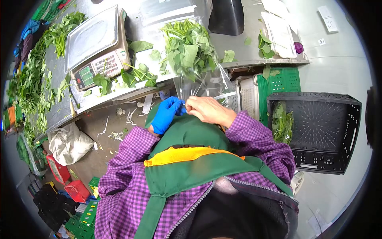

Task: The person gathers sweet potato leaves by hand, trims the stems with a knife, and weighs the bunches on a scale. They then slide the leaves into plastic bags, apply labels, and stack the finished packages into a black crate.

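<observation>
A clear plastic bag (203, 85) of leafy greens (191, 49) lies over the front edge of the bench, stems toward the back. Its gathered end hangs toward me, twisted thin between my hands. My left hand (167, 113), in a blue glove, is closed on that end with its fingertips pinched. Right beside it, my bare right hand (209, 109) also pinches the bag's end, fingers curled. Whether a tie is between the fingertips is too small to tell. Both hands are just in front of my green apron (195, 131).
A scale (95, 44) stands on the metal bench, with loose greens (36, 95) heaped at left. To the right, a black crate (318, 127) holds a bagged bunch (282, 123), beside a green crate (284, 79). A white sack (71, 143) sits on the littered floor.
</observation>
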Demonstrator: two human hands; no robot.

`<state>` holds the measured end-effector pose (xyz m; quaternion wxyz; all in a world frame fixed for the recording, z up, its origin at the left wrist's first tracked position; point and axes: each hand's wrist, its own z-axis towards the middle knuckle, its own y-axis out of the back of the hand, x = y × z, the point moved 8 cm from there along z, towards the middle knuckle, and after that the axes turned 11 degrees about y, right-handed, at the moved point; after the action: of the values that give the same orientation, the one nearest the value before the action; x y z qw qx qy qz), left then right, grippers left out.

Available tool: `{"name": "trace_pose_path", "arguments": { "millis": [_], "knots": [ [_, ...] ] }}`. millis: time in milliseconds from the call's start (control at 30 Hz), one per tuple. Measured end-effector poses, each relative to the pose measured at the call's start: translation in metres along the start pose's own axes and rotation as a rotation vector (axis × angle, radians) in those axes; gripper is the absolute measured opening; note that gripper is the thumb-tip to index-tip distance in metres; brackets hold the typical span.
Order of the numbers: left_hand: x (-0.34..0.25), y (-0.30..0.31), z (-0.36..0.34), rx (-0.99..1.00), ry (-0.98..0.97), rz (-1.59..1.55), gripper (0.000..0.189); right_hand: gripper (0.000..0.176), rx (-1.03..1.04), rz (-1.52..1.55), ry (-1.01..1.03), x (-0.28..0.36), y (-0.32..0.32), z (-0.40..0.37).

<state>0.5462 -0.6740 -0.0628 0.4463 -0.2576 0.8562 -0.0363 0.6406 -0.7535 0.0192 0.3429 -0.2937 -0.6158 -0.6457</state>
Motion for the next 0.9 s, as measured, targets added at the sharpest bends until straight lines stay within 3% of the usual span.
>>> {"name": "trace_pose_path", "arguments": {
  "millis": [100,200,267,300,333,367,400,433,467,500,533,567,667,733,900],
  "knots": [
    [-0.003,0.015,-0.010,-0.076,0.076,-0.057,0.021,0.016,0.059,-0.098,-0.094,-0.007,0.009,-0.051],
    [-0.001,0.030,-0.024,-0.074,0.129,-0.042,0.021,0.014,0.220,-0.216,-0.225,-0.044,-0.029,-0.177],
    [0.001,0.043,-0.018,-0.047,0.116,-0.020,0.022,0.013,0.981,-0.132,-0.414,-0.074,-0.097,-0.292],
    [-0.001,0.054,-0.011,-0.111,0.117,-0.123,0.023,0.013,0.970,-0.139,-0.419,-0.084,-0.094,-0.286],
    [0.000,0.065,-0.006,-0.177,0.124,-0.229,0.025,0.016,0.707,-0.069,-0.270,-0.090,-0.081,-0.259],
    [-0.009,0.070,0.001,-0.200,0.078,-0.128,0.027,0.020,0.443,0.005,-0.123,-0.091,-0.061,-0.232],
    [-0.013,0.070,0.008,-0.197,0.088,-0.120,0.027,0.022,0.087,0.001,-0.509,-0.115,-0.020,-0.203],
    [-0.017,0.069,0.017,-0.192,0.113,-0.104,0.026,0.021,-0.384,0.288,-0.602,-0.127,0.011,-0.175],
    [-0.022,0.067,0.026,-0.184,0.132,-0.085,0.027,0.017,-0.463,0.272,-0.633,-0.137,0.041,-0.141],
    [-0.021,0.063,0.034,-0.153,0.156,-0.155,0.024,0.016,-0.683,0.392,-0.486,-0.147,0.057,-0.113],
    [-0.020,0.061,0.039,-0.147,0.156,-0.140,0.024,0.019,-0.725,0.415,-0.516,-0.151,0.067,-0.089],
    [-0.020,0.061,0.042,-0.144,0.123,-0.124,0.023,0.024,-0.723,0.227,-0.562,-0.159,0.071,-0.076],
    [-0.019,0.062,0.041,-0.156,0.082,-0.141,0.025,0.026,-0.620,0.159,-0.626,-0.148,0.069,-0.050],
    [-0.014,0.074,0.031,-0.237,0.061,-0.084,0.026,0.026,-0.697,0.309,-0.507,-0.157,0.066,-0.062],
    [-0.020,0.082,0.004,-0.263,-0.073,-0.026,0.041,0.032,-0.654,0.539,-0.585,-0.147,0.061,-0.093]
  ]
}}
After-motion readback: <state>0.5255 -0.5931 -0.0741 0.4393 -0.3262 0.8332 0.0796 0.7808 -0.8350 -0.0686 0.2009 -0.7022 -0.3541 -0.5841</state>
